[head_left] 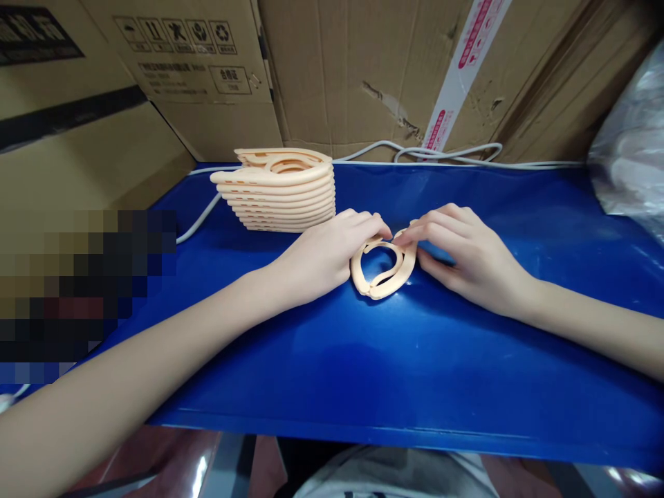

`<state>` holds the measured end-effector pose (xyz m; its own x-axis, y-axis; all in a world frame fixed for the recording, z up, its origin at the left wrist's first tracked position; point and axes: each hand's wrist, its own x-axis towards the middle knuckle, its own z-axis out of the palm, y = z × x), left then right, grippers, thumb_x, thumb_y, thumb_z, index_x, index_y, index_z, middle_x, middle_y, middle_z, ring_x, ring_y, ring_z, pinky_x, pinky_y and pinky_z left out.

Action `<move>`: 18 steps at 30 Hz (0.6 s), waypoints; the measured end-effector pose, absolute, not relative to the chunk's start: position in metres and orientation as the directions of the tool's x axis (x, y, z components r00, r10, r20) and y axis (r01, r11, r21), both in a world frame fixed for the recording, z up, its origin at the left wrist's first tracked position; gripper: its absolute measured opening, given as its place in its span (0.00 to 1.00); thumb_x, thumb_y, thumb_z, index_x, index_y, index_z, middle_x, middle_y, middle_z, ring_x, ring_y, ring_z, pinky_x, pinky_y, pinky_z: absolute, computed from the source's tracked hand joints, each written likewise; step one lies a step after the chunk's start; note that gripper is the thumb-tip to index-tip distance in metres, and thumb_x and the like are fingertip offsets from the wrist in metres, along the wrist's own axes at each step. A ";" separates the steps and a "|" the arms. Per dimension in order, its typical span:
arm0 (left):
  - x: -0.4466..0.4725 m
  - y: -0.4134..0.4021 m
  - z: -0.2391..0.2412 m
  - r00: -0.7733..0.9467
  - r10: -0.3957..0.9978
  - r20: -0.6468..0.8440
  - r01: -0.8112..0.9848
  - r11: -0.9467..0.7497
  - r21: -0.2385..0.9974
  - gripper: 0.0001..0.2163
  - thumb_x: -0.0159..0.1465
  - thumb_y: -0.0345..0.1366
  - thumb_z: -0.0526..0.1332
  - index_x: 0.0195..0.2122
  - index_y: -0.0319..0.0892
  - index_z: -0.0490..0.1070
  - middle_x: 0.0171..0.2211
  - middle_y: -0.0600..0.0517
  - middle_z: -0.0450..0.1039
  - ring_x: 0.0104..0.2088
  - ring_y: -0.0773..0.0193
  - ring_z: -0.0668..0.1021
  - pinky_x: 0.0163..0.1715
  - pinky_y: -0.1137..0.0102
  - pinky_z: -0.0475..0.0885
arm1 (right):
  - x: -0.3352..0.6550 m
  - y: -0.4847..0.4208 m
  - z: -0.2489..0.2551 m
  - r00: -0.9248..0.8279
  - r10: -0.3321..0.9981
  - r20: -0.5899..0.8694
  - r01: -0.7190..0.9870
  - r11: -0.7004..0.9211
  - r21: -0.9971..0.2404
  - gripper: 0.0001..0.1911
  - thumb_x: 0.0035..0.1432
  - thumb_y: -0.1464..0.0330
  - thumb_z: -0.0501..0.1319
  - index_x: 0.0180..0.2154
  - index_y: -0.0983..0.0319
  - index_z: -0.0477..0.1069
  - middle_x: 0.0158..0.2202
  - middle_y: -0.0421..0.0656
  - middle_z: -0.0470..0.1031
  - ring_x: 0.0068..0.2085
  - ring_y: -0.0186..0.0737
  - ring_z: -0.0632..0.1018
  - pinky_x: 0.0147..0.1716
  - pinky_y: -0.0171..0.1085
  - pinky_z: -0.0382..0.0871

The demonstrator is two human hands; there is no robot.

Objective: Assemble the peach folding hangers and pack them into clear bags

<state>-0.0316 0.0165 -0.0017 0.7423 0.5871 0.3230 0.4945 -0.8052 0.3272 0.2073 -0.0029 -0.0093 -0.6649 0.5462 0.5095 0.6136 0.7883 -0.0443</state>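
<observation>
A small peach plastic folding hanger point(389, 283) lies on the blue table in front of me, its curved arms folded round an open middle. My left hand point(337, 249) is closed on its left and upper side, the fingers bent over the edge. From the right, my right hand point(461, 256) grips its upper right part, fingertips on top and thumb lower at the side. The fingertips of both hands come close together at the top of the hanger and hide part of it. Just behind my left hand stands a neat stack of similar peach hangers point(283, 190).
Cardboard boxes point(332, 69) wall off the back and left of the blue table point(363, 373). A white cable point(446, 153) runs along the rear edge. Clear plastic wrapping point(630, 138) hangs at the far right. A blurred patch point(67, 297) covers the left side.
</observation>
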 end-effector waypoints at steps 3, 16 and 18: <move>-0.032 0.013 0.002 0.729 0.632 0.261 0.569 -0.773 0.282 0.15 0.69 0.28 0.51 0.55 0.44 0.66 0.47 0.48 0.73 0.46 0.58 0.75 0.42 0.66 0.70 | 0.207 -0.002 -0.010 -0.643 0.573 0.509 0.644 0.763 -0.045 0.10 0.63 0.75 0.55 0.45 0.59 0.70 0.42 0.45 0.78 0.43 0.46 0.74 0.38 0.44 0.62; -0.032 0.006 0.015 0.791 0.559 0.248 0.521 -0.828 0.206 0.22 0.62 0.27 0.57 0.59 0.40 0.63 0.52 0.46 0.73 0.51 0.56 0.73 0.47 0.64 0.69 | 0.209 -0.002 -0.008 -0.623 0.603 0.498 0.656 0.750 -0.086 0.08 0.66 0.73 0.55 0.42 0.58 0.71 0.39 0.43 0.80 0.39 0.44 0.75 0.38 0.44 0.62; -0.031 0.004 0.016 0.793 0.559 0.243 0.519 -0.828 0.212 0.22 0.61 0.29 0.59 0.58 0.40 0.64 0.52 0.46 0.73 0.51 0.55 0.73 0.48 0.64 0.69 | 0.210 -0.003 -0.006 -0.622 0.595 0.509 0.642 0.760 -0.105 0.09 0.66 0.72 0.55 0.41 0.58 0.73 0.37 0.43 0.80 0.39 0.44 0.76 0.38 0.45 0.62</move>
<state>-0.0314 0.0039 0.0162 0.7928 0.5589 0.2428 0.5188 -0.8281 0.2123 0.2097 -0.0026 -0.0060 -0.6217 0.5953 0.5089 0.6416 0.7598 -0.1050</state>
